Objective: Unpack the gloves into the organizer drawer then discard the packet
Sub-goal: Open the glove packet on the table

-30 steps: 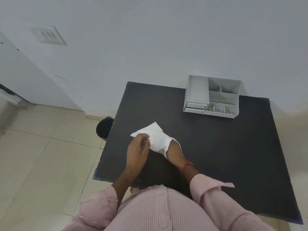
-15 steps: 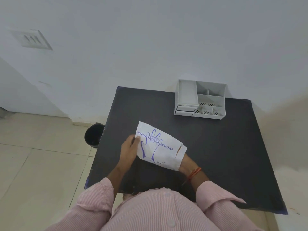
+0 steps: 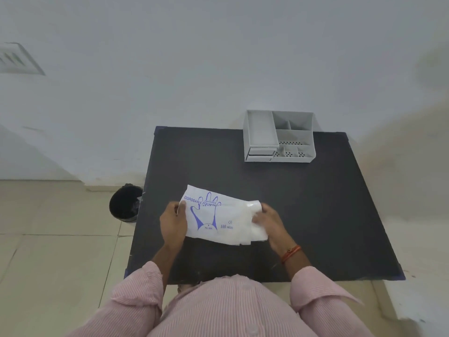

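A white packet [image 3: 213,220] with a blue hand print and the words "disposable polyethylene" lies flat on the black table [image 3: 315,215]. My left hand [image 3: 173,223] grips its left end. My right hand [image 3: 267,221] holds a wad of clear gloves [image 3: 255,224] that sticks out of the packet's right end. A grey organizer [image 3: 279,137] stands at the table's far edge, with small drawers [image 3: 260,154] at its front left; they look pushed in.
A black bin [image 3: 125,203] with a dark liner stands on the tiled floor just left of the table. A pale wall rises right behind the organizer. The table's near edge is against my body.
The packet was turned over so its printed side faces up and laid flat. My right hand came out of the packet's end, drawing the gloves partly out.
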